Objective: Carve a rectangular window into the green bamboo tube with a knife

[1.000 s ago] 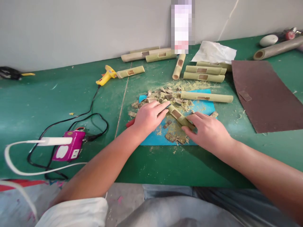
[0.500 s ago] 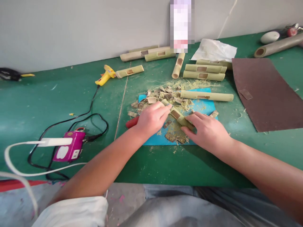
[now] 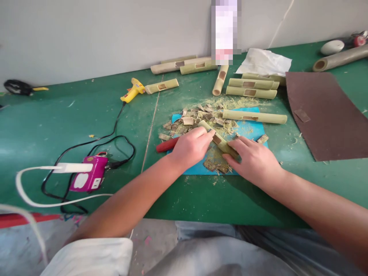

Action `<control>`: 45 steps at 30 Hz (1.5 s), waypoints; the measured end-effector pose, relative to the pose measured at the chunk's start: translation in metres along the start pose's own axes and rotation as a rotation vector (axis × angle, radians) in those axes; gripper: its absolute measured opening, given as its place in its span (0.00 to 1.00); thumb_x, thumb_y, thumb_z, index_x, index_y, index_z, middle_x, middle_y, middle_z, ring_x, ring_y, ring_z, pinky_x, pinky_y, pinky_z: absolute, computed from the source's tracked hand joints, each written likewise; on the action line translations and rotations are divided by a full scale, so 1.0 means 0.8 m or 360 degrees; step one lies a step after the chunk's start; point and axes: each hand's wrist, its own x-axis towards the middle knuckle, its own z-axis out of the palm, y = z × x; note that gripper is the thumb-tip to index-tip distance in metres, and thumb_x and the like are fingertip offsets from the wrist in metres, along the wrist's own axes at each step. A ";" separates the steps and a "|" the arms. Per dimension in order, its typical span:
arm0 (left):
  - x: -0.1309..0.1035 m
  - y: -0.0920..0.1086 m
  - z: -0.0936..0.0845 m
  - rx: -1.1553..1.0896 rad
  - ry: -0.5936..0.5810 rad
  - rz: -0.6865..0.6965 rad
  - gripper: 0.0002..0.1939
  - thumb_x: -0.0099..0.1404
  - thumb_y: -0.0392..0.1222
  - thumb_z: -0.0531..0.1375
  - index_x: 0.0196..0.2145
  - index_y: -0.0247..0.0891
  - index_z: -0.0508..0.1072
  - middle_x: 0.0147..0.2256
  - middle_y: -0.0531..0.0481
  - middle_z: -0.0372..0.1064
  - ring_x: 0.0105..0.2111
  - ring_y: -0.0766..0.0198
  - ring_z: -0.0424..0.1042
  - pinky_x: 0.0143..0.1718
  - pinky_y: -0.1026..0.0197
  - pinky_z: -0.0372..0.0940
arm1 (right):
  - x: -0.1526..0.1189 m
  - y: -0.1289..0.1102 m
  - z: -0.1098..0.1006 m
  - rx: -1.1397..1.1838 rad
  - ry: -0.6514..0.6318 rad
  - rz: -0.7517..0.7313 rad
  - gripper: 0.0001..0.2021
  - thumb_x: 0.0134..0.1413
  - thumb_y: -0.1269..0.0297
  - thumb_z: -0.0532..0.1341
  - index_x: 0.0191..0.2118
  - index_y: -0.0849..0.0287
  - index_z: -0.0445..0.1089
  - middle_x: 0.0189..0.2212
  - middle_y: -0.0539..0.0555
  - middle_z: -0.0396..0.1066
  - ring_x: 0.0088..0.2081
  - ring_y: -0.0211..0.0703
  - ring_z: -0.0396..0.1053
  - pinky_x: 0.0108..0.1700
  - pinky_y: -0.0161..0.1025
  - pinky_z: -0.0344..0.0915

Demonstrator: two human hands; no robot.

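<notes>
A short green bamboo tube [image 3: 221, 142] lies slanted over the blue sheet [image 3: 255, 130], a rectangular opening cut in its upper side. My right hand [image 3: 254, 157] is closed around its near right end. In my left hand [image 3: 192, 145] is a tool with a red handle [image 3: 167, 145], sticking out to the left of the fist. The tool's working end is mostly hidden; something dark shows by the fingertips, at the tube's opening. Wood chips [image 3: 188, 121] and shavings are heaped just beyond my left hand. Behind the held tube rests a longer bamboo tube [image 3: 270, 118], also with an opening.
More cut bamboo tubes [image 3: 251, 92] lie toward the wall, near a white tissue [image 3: 264, 61]. A brown sheet [image 3: 324, 115] covers the right side. On the left are a yellow glue gun [image 3: 133, 91], a magenta power adapter [image 3: 89, 173] and loose cables.
My left hand and the red-handled tool have shifted slightly along the tube toward its opening, and more of the handle shows. My right hand keeps its grip. The whole view has drifted a little.
</notes>
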 end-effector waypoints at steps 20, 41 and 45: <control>0.001 0.000 -0.002 0.0324 0.0018 0.0055 0.17 0.75 0.42 0.50 0.45 0.36 0.78 0.29 0.48 0.70 0.28 0.66 0.67 0.30 0.64 0.62 | -0.002 0.003 0.000 -0.0035 0.0150 -0.0116 0.10 0.60 0.62 0.58 0.32 0.62 0.71 0.27 0.53 0.68 0.27 0.39 0.63 0.29 0.37 0.53; 0.002 0.006 -0.004 0.0371 0.0024 0.0001 0.16 0.74 0.40 0.50 0.46 0.34 0.77 0.30 0.47 0.71 0.27 0.65 0.68 0.27 0.64 0.60 | 0.000 0.001 -0.002 -0.0037 0.0038 -0.0031 0.10 0.60 0.61 0.58 0.34 0.62 0.72 0.29 0.54 0.70 0.28 0.40 0.65 0.29 0.37 0.54; 0.003 0.009 -0.003 0.0432 0.0003 0.0128 0.16 0.73 0.37 0.50 0.46 0.34 0.77 0.27 0.48 0.69 0.26 0.66 0.67 0.27 0.64 0.60 | 0.000 0.001 -0.002 -0.0035 0.0022 -0.0028 0.10 0.61 0.61 0.58 0.35 0.62 0.72 0.30 0.54 0.70 0.28 0.40 0.65 0.29 0.37 0.54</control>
